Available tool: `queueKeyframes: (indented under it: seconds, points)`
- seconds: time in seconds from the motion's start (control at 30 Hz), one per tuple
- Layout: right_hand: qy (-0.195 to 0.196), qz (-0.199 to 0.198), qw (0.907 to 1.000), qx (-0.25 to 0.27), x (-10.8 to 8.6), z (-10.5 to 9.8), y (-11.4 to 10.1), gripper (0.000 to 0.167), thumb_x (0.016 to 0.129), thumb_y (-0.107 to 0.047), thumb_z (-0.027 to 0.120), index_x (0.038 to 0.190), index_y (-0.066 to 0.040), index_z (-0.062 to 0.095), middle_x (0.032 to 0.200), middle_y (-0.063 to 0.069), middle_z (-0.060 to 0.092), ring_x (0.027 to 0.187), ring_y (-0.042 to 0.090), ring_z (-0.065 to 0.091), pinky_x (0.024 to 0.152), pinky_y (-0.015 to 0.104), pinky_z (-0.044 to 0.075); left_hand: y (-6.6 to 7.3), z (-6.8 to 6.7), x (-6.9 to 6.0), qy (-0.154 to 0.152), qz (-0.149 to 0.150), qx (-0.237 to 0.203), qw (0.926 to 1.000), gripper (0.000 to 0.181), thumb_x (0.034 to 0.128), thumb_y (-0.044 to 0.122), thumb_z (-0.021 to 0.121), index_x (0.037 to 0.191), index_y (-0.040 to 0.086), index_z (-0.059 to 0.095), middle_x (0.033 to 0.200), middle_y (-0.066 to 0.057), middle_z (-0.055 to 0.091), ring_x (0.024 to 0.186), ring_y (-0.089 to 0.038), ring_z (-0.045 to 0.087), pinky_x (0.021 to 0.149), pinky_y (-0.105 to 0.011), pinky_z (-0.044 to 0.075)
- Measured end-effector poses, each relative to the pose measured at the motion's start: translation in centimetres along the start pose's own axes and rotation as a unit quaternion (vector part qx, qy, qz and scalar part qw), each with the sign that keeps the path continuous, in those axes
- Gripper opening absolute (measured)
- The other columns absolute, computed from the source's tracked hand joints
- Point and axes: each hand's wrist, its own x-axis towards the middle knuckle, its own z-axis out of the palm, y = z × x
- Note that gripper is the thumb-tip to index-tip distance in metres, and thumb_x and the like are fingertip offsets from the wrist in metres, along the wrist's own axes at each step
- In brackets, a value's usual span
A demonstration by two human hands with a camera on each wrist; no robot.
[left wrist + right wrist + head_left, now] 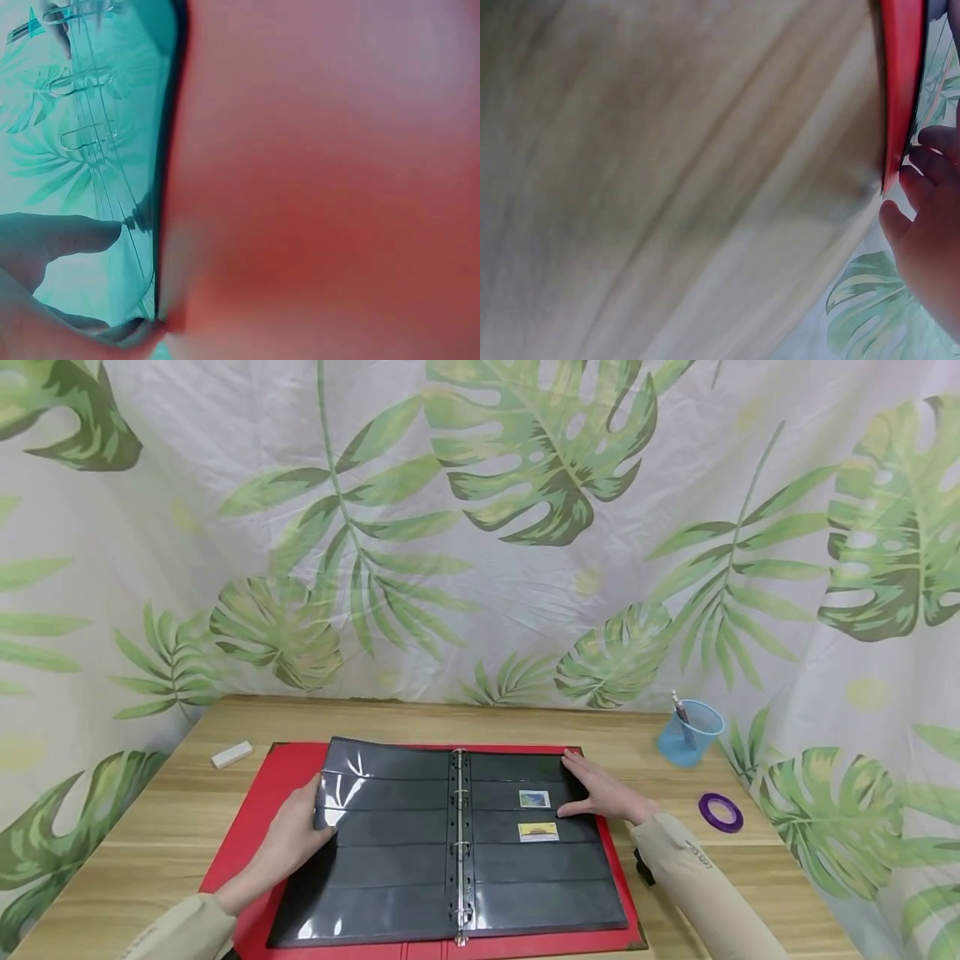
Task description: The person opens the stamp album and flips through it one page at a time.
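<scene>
A red ring binder (243,793) lies spread on the table, with black pocket pages on both sides of its metal rings (461,847). At its left edge, my left hand (296,831) pinches the left black page (390,827), thumb on top and fingers at the edge; that edge is slightly raised. My right hand (611,793) rests with spread fingers on the upper outer edge of the right black page (547,893). Beside its thumb, two stamps sit in the pockets: a blue-green stamp (534,798) and, below it, a yellow stamp (538,832).
On the wooden table (157,827), a small white block (232,754) lies at the back left. To the right are a blue mesh pen cup (681,747) holding a thin pen-like item and a purple tape roll (721,812). A leaf-patterned curtain (517,602) hangs behind.
</scene>
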Motion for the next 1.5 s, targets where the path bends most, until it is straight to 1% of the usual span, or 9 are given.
queueKeyframes:
  seconds: [0.13,0.23,0.4,0.53,0.73,0.93,1.1,1.33,1.5]
  points:
    - [-0.002,0.012,0.9999,0.005,-0.1,-0.1,0.0,0.105,0.082,-0.053,0.075,0.156,0.001,0.024,0.166,0.021,0.015,0.152,0.043,0.018,0.119,0.059,0.026,0.1,0.1,-0.3,-0.02,0.027,0.046,0.9984,0.08,0.0726,0.001,0.083,0.136,-0.022,0.04,0.131,-0.041,0.051,0.118,-0.056,0.052,0.095,-0.062,0.049]
    - [-0.003,0.018,0.9998,0.004,0.0,-0.1,0.1,0.108,0.081,-0.054,0.075,0.156,0.002,0.021,0.166,0.023,0.012,0.153,0.043,0.016,0.12,0.059,0.025,0.0,0.1,-0.4,-0.05,0.061,0.051,0.9956,0.08,0.0769,0.01,0.083,0.138,-0.02,0.041,0.142,-0.04,0.044,0.131,-0.059,0.042,0.102,-0.064,0.044]
    - [-0.007,0.028,0.9996,-0.001,0.1,-0.1,0.1,0.112,0.08,-0.057,0.075,0.157,0.002,0.018,0.166,0.024,0.009,0.153,0.043,0.013,0.12,0.058,0.025,-0.6,0.1,-0.6,-0.13,0.098,0.064,0.9845,0.088,0.0853,0.042,0.075,0.145,-0.012,0.039,0.154,-0.033,0.035,0.141,-0.057,0.031,0.107,-0.067,0.037]
    - [-0.011,0.033,0.9994,-0.004,0.2,-0.2,0.0,0.113,0.08,-0.056,0.075,0.157,0.003,0.017,0.165,0.025,0.009,0.153,0.043,0.012,0.12,0.058,0.024,-0.8,-0.1,-0.7,-0.162,0.116,0.089,0.976,0.089,0.0877,0.056,0.066,0.148,-0.005,0.04,0.157,-0.026,0.036,0.143,-0.052,0.032,0.108,-0.068,0.035]
    - [-0.008,0.03,0.9994,-0.013,0.2,-0.3,-0.2,0.111,0.08,-0.055,0.075,0.155,0.005,0.02,0.165,0.026,0.011,0.153,0.044,0.015,0.12,0.057,0.026,-0.9,-0.2,-0.8,-0.163,0.139,0.11,0.9705,0.084,0.0906,0.056,0.062,0.148,-0.003,0.042,0.156,-0.024,0.038,0.143,-0.048,0.036,0.109,-0.064,0.037]
    - [-0.008,0.03,0.9992,-0.025,0.2,-0.3,-0.3,0.11,0.08,-0.056,0.074,0.155,0.004,0.022,0.164,0.025,0.014,0.152,0.043,0.019,0.119,0.055,0.029,-0.8,-0.2,-0.9,-0.164,0.141,0.128,0.9679,0.084,0.0906,0.058,0.061,0.147,-0.002,0.043,0.156,-0.022,0.039,0.143,-0.046,0.038,0.11,-0.062,0.038]
    - [-0.005,0.025,0.9991,-0.034,0.2,-0.3,-0.2,0.108,0.079,-0.057,0.074,0.154,0.004,0.025,0.164,0.025,0.017,0.152,0.042,0.021,0.118,0.055,0.03,-0.9,-0.1,-1.0,-0.164,0.14,0.131,0.9678,0.085,0.0909,0.06,0.059,0.147,-0.002,0.043,0.156,-0.022,0.039,0.143,-0.045,0.038,0.11,-0.062,0.037]
    - [0.008,0.012,0.9994,-0.031,0.3,-0.1,-0.1,0.106,0.078,-0.057,0.075,0.153,0.005,0.03,0.162,0.024,0.025,0.149,0.042,0.028,0.117,0.054,0.034,-1.3,0.2,-1.0,-0.139,0.155,0.119,0.9708,0.085,0.0894,0.058,0.062,0.146,-0.003,0.045,0.153,-0.024,0.043,0.139,-0.047,0.042,0.105,-0.064,0.04]
    - [0.04,0.009,0.999,-0.02,0.2,0.0,-0.2,0.102,0.075,-0.053,0.079,0.149,0.005,0.039,0.155,0.025,0.039,0.142,0.043,0.04,0.113,0.055,0.038,-0.9,-0.1,-1.0,-0.155,0.141,0.118,0.9706,0.085,0.0898,0.058,0.062,0.146,-0.003,0.044,0.155,-0.023,0.041,0.141,-0.046,0.04,0.109,-0.063,0.038]
